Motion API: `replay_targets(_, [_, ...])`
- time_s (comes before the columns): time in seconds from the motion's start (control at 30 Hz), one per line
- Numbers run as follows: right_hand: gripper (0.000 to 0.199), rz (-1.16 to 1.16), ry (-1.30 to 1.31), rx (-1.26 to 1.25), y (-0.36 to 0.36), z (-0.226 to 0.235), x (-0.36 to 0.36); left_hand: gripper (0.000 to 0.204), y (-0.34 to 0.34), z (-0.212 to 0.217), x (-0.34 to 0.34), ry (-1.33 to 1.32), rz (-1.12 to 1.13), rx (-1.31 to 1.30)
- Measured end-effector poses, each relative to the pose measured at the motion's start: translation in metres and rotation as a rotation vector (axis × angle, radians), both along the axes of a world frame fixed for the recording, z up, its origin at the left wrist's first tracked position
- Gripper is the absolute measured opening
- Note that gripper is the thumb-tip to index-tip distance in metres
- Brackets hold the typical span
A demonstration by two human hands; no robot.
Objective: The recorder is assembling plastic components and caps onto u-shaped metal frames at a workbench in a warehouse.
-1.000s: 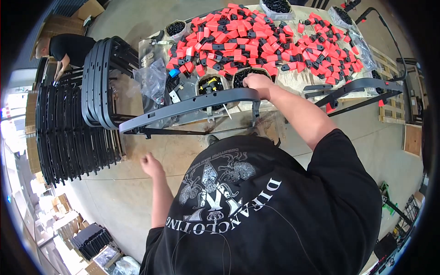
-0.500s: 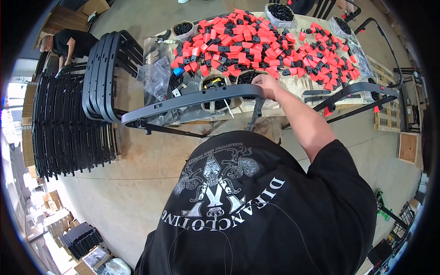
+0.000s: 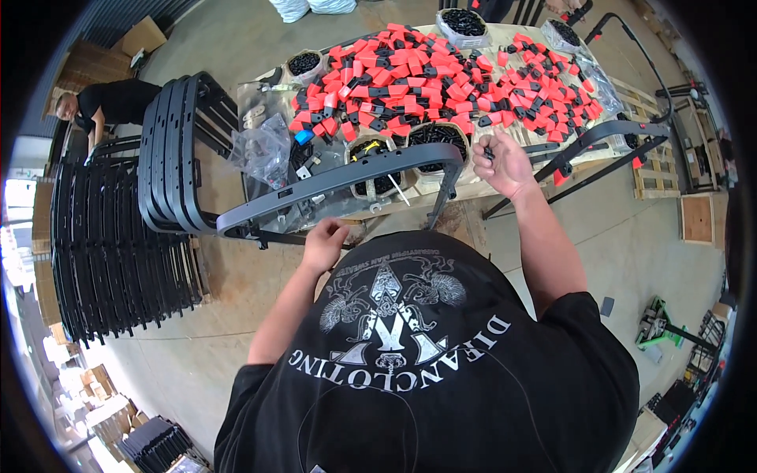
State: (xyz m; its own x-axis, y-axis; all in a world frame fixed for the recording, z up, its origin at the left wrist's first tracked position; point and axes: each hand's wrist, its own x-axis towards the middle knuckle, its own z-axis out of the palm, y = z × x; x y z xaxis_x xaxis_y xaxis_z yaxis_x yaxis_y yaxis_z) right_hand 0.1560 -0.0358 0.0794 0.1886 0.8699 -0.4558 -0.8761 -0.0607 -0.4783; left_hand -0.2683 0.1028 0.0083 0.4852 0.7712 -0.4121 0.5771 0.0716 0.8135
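Note:
My right hand (image 3: 503, 164) is raised palm-up at the table's front edge, its fingers curled round a few small black bolts (image 3: 489, 153). Just left of it stands a pale bin (image 3: 423, 178) full of small black parts. A curved dark-grey metal frame (image 3: 315, 182) lies across the front of this bin and of another beside it, which holds a yellow-handled tool (image 3: 365, 148). My left hand (image 3: 325, 243) is below the frame's bar, close to my body, with fingers bent inward; whatever may be in them is hidden.
Red-and-black plastic pieces (image 3: 394, 79) are heaped on the table. Similar grey frames (image 3: 177, 150) stand at the left, beside a tall stack of black frames (image 3: 118, 244). Another frame (image 3: 603, 132) juts out at the right. A co-worker (image 3: 118, 102) leans over at the far left.
My right hand has come out of the bin of black parts and moved right, turning palm-up with bolts in it. My left hand has come into view below the frame.

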Motion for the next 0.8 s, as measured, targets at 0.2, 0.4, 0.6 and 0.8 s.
replay_targets(0.2, [0.036, -0.093, -0.009, -0.157, -0.039, -0.028, -0.020, 0.026, 0.048, 0.005, 0.104, 0.371, -0.444, 0.609])
replay_targets(0.4, [0.039, -0.070, -0.255, -0.519, -0.148, -0.090, -0.055, 0.034, 0.065, 0.012, 0.143, 0.627, -0.733, 0.803])
replay_targets(0.6, [0.036, -0.047, -0.332, -0.921, -0.226, -0.126, -0.094, 0.054, 0.064, 0.003, 0.163, 0.647, -0.745, 0.656])
replay_targets(0.8, [0.024, 0.066, -0.446, -0.928, -0.233, -0.150, -0.095, 0.052, 0.047, 0.031, 0.188, 0.765, -0.701, 0.540])
